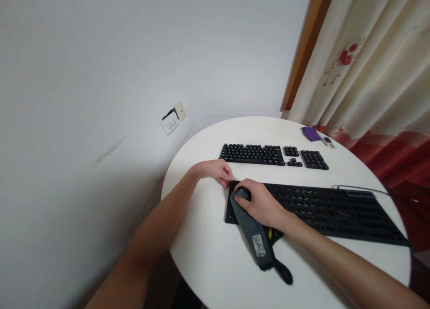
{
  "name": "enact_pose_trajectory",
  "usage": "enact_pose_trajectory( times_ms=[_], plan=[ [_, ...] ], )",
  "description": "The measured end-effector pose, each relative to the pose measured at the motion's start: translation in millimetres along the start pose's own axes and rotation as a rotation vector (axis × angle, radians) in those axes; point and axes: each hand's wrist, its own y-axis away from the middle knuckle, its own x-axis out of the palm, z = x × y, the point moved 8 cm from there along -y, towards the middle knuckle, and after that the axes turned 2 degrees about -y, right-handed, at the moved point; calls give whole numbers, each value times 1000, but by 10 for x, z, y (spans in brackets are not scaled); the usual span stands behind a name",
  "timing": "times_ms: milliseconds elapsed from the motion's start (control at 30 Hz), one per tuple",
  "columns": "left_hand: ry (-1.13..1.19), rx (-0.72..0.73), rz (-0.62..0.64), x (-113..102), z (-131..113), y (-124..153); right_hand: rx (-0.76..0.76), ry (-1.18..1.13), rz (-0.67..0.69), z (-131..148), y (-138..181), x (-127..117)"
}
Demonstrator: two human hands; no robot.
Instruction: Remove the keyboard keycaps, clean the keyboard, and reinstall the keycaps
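A black keyboard base (311, 210) with its keycaps off lies across the round white table. My left hand (218, 171) is closed, its curled fingers pinching the base's upper left corner. Bunched in my right hand (264, 203) is a dark grey cleaning cloth (248, 226), pressed against the left end of the base. The cloth hangs toward the table's near side, showing a pale printed label and a black loop. My right hand and the cloth hide part of the base.
Loose black keycaps (251, 154) stand in keyboard order behind the base, with a number-pad block (314, 159) at their right. A cable (361, 188) runs off the base's back. A purple cloth (311, 134) and small tools (329, 142) lie near the curtain (356, 76). The wall has a socket (169, 123).
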Motion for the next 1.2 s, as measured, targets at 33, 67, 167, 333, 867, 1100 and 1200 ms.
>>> enact_pose_trajectory(
  times_ms=[33, 67, 167, 333, 867, 1100, 1200],
  plan=[
    [-3, -2, 1, 5, -3, 5, -24, 18, 62, 31, 6, 63],
    [-7, -6, 3, 9, -4, 9, -39, 44, 139, 56, 29, 110],
    [-8, -17, -3, 13, -2, 14, -47, 75, 398, 83, 158, 155],
    [-2, -19, 9, 17, 12, 1, 84, 11, 167, -77, 75, -56],
    [-35, 6, 7, 13, 4, 1, 177, 50, 30, -299, 83, -375],
    [-51, -7, 5, 7, 2, 1, -86, -33, 583, 85, 387, 129],
    [-58, 8, 9, 16, -17, 9, -64, -89, 642, 73, 426, 109]
  ],
)
